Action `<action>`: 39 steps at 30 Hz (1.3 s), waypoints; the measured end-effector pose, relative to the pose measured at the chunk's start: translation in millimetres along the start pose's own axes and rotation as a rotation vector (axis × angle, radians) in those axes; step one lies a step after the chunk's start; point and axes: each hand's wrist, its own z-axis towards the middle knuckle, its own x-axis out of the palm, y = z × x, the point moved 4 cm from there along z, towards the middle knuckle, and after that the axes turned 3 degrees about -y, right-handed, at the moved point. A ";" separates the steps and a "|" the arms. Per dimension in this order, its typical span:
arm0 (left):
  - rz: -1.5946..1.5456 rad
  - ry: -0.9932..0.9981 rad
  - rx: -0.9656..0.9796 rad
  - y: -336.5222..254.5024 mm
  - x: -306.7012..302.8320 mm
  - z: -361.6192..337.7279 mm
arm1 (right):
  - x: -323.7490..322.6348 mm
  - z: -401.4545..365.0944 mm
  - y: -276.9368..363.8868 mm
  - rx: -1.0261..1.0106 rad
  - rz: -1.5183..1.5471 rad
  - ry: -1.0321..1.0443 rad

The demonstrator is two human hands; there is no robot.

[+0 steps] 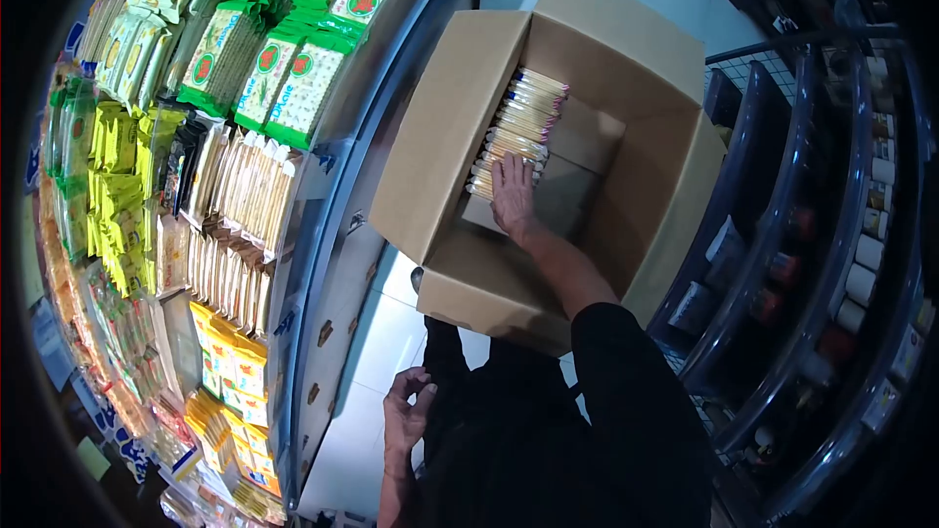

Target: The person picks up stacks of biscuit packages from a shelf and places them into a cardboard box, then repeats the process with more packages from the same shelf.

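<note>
Inside a large open cardboard box [455, 127], a row of slim packets [528, 110] stands on edge along the left wall. My right hand [513, 198] reaches into the box and rests on the near end of that row, its fingers stretched over the packet tops. Under and beside the packets lies a brown cardboard surface [585, 142]. My left hand [406, 411] hangs low beside my dark trousers, outside the box. Its fingers are loosely bent with a gap to the thumb, and nothing shows in them.
To the left, a shelf [342, 196] holds green-and-white packets [308, 88], cream packets [245, 186], yellow-green bags [115, 196] and orange-yellow packets [233, 362]. A dark rack [782, 225] with goods stands close on the right. White floor tiles [367, 362] show between shelf and box.
</note>
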 end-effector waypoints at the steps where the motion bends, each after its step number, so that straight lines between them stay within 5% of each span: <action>1: -0.011 -0.002 -0.012 -1.6 0.3 1.6 | 3.5 1.4 -1.3 0.011 -0.037 -0.060; 14: -0.002 -0.010 -0.017 -12.1 -0.5 13.5 | -21.3 2.8 -10.0 0.059 -0.019 0.031; 23: -0.008 -0.011 0.006 -10.8 0.7 11.6 | -13.2 -13.9 -3.2 -0.131 0.122 -0.032; 28: -0.024 -0.007 -0.019 -8.1 0.9 9.5 | -28.2 -9.5 0.5 -0.025 0.205 -0.152; 34: -0.035 -0.032 0.016 -1.1 -1.7 7.9 | -7.0 -7.1 -3.4 -0.030 0.267 0.007; 39: -0.028 -0.033 0.007 -0.9 -1.7 6.1 | -11.9 -3.5 -4.0 -0.039 0.205 -0.060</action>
